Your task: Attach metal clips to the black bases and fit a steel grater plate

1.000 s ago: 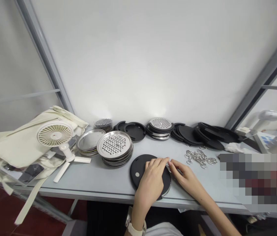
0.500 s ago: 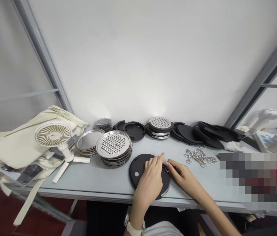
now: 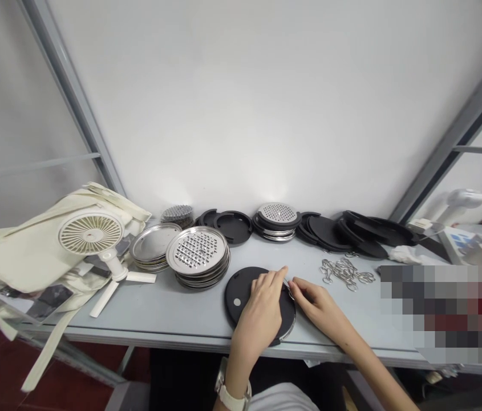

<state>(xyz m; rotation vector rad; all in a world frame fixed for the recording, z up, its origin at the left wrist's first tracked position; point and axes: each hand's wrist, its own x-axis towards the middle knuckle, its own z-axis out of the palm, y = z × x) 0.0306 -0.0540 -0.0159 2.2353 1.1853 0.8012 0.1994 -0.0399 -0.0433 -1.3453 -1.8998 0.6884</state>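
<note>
A black round holder [image 3: 234, 288] lies flat near the table's front edge, with a pale round spot on its left side. Along its lower right rim a thin silver edge shows. My left hand [image 3: 262, 311] rests across it, fingers bent over and pressing toward its right rim; the fingertips are partly hidden. At that rim my right hand [image 3: 315, 302] is closed, thumb and finger pinching a small metal wire ring [image 3: 291, 293]. Right of the hands lies a loose pile of similar wire rings [image 3: 345, 271].
Stacked metal grater discs [image 3: 198, 251], plain metal discs [image 3: 155, 242] and black holders [image 3: 234, 227] line the wall side. More black holders [image 3: 330, 233] sit at the back right. A white fan [image 3: 90, 233] and cream bag [image 3: 22, 251] occupy the left. Part of the right is blurred.
The view has shifted very slightly. Both hands keep their places on the black holder and at the wire ring, with hardly any visible movement.
</note>
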